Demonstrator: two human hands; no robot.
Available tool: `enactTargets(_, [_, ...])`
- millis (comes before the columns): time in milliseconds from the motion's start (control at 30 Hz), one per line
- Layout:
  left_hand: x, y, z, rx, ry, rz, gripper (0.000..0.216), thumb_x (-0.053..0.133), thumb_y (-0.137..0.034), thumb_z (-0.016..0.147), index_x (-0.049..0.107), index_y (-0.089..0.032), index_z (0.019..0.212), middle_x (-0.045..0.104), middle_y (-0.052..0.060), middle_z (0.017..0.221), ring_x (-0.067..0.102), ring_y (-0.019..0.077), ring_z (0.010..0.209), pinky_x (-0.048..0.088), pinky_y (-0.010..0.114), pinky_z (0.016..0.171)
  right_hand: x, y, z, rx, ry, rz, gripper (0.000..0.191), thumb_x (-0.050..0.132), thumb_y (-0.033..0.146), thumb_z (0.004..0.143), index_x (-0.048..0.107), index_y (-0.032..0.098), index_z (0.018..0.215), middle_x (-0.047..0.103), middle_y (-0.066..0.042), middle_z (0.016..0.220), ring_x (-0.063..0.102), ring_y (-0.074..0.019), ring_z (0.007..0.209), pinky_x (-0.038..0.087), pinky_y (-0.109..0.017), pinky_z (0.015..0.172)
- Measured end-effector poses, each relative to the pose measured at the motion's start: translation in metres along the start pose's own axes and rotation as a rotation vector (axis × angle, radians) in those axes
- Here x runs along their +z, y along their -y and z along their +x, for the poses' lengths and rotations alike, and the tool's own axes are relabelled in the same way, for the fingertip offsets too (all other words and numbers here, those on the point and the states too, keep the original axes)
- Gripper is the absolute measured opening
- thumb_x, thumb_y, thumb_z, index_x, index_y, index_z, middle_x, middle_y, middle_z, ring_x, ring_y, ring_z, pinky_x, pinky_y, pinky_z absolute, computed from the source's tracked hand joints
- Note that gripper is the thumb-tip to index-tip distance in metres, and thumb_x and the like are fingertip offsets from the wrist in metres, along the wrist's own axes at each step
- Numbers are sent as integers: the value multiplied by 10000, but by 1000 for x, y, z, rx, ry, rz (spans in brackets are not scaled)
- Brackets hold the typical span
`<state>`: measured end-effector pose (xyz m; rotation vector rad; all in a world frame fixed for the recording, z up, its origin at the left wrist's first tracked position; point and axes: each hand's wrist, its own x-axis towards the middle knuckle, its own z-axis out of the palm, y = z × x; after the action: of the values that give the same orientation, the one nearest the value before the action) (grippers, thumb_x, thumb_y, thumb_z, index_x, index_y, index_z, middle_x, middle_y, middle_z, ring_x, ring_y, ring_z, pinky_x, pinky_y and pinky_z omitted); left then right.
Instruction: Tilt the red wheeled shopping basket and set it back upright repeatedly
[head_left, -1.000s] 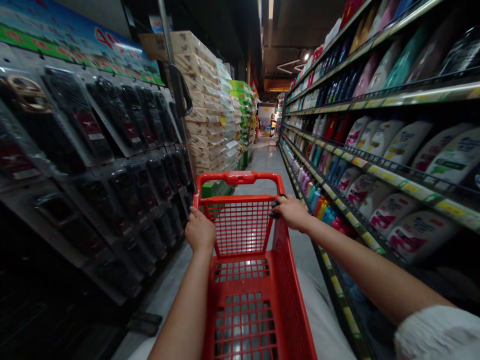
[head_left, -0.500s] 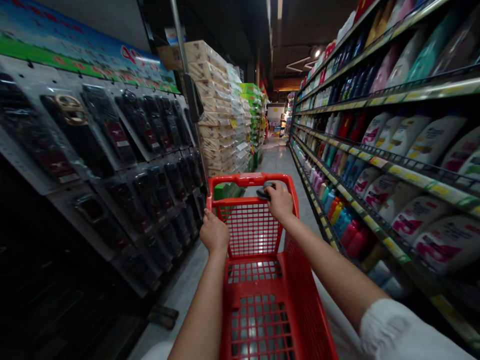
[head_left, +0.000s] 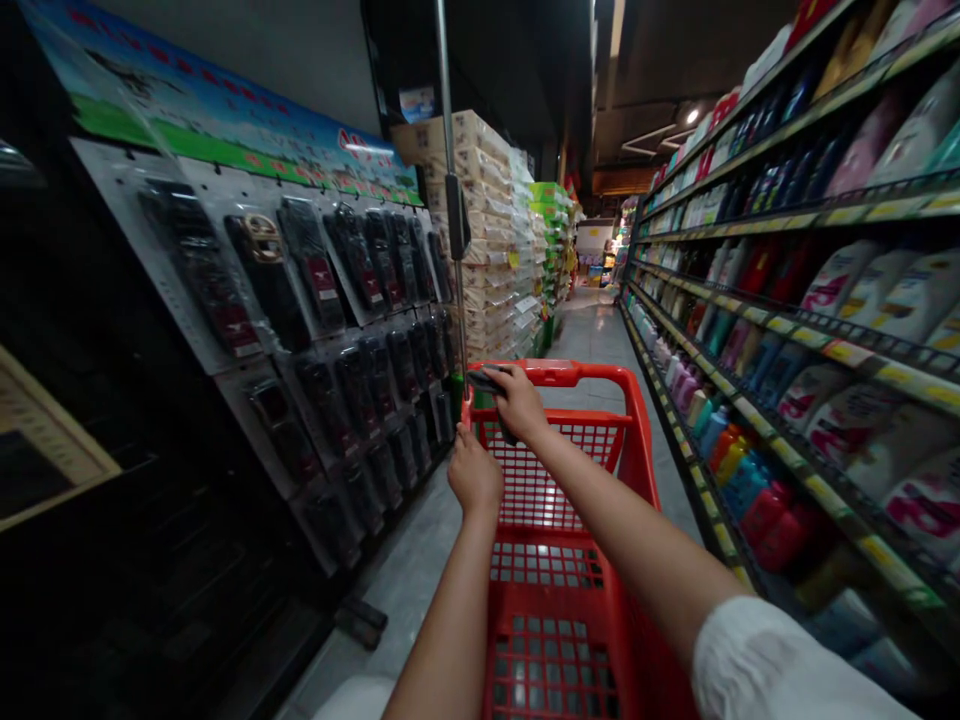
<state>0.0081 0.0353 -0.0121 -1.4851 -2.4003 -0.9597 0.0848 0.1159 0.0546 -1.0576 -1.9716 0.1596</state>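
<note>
A red plastic shopping cart (head_left: pixel 643 425) with grid panels stands before me, its basket bare inside. My left hand (head_left: pixel 477 474) is closed round the cart's left rim, just below the upper corner. Slightly above and beyond it, my right hand (head_left: pixel 523 402) presses a dark grey cloth (head_left: pixel 486 378) onto the top frame by that left corner. Part of the cloth hangs below the fingers, against the grid.
Packaged belts (head_left: pixel 315 265) hang on a rack to the left. A metal pole (head_left: pixel 445 100) rises beside the cart's left corner. Stacked cartons (head_left: pixel 487 230) stand behind it. Shelves of bottles (head_left: pixel 840 285) line the right side, and a tiled aisle (head_left: pixel 596 335) runs ahead.
My right hand has slid the cloth leftward along the cart's top frame, from its right part to the left corner. My left hand keeps its hold. The view has turned left.
</note>
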Motion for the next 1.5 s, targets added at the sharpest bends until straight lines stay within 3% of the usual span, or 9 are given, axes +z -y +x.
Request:
enactTargets(133, [-1, 3, -1, 2, 13, -31, 550, 395, -78, 875, 418, -25, 1422, 643, 238, 1203, 688, 255, 988, 533, 322, 802, -1, 26, 35, -103, -203, 37, 467, 527, 177, 884, 579, 296, 1333, 403, -84, 1393, 473, -227, 1209, 417, -350, 1026])
enactTargets(333, [-5, 7, -1, -41, 46, -122, 536, 377, -83, 887, 451, -79, 1418, 621, 216, 1279, 683, 248, 1033, 532, 313, 822, 14, 30, 34, -138, -11, -183, 430, 498, 191, 923, 594, 356, 1308, 466, -85, 1358, 509, -223, 1086, 444, -358, 953])
enactTargets(433, [-7, 8, -1, -41, 41, -143, 535, 376, -87, 890, 453, -89, 1419, 614, 204, 1300, 684, 240, 1031, 534, 308, 819, 2, 30, 47, -185, -4, -216, 384, 511, 199, 916, 651, 365, 1234, 514, -62, 1305, 510, -212, 1059, 444, -347, 936])
enactTargets(700, [-5, 13, -4, -52, 23, -184, 498, 359, -100, 918, 456, -38, 1403, 627, 218, 1273, 677, 235, 1060, 526, 295, 848, -92, 85, 194, -229, -491, -25, 425, 491, 179, 890, 611, 284, 1285, 488, -61, 1296, 479, -231, 1152, 413, -415, 1007])
enactTargets(833, [0, 17, -4, -44, 7, -196, 486, 356, -89, 918, 475, -29, 1386, 608, 219, 1302, 659, 240, 1101, 522, 299, 866, -101, 102, 237, -257, -503, 46, 545, 514, 197, 846, 506, 222, 1390, 416, -111, 1370, 455, -275, 1229, 401, -462, 1044])
enactTargets(967, [0, 18, -3, -73, 2, -214, 478, 368, -102, 926, 494, -84, 1387, 616, 201, 1299, 673, 229, 1071, 521, 300, 860, -62, 92, 214, -239, -464, 41, 694, 513, 178, 824, 343, 229, 1494, 375, -141, 1411, 428, -310, 1275, 394, -480, 1055])
enactTargets(1167, [-3, 15, -1, -98, 29, -209, 498, 374, -112, 927, 478, -133, 1413, 654, 172, 1252, 685, 218, 1033, 522, 291, 826, 5, 43, 125, -275, -385, 7, 616, 451, 144, 872, 392, 271, 1472, 362, -101, 1454, 395, -262, 1308, 372, -414, 1081])
enactTargets(1333, [-7, 11, 0, -88, 46, -183, 493, 370, -137, 933, 482, -144, 1413, 653, 171, 1255, 684, 220, 1030, 518, 298, 833, 29, -2, 53, -328, -68, -143, 571, 433, 125, 907, 423, 288, 1454, 365, -88, 1495, 433, -235, 1252, 392, -372, 1046])
enactTargets(1500, [-11, 7, 2, -81, 59, -181, 498, 349, -150, 931, 476, -81, 1408, 655, 206, 1233, 690, 251, 1003, 525, 321, 795, 10, -27, 6, -387, 346, -350, 525, 454, 158, 926, 486, 401, 1390, 478, -35, 1431, 517, -223, 1102, 425, -382, 953])
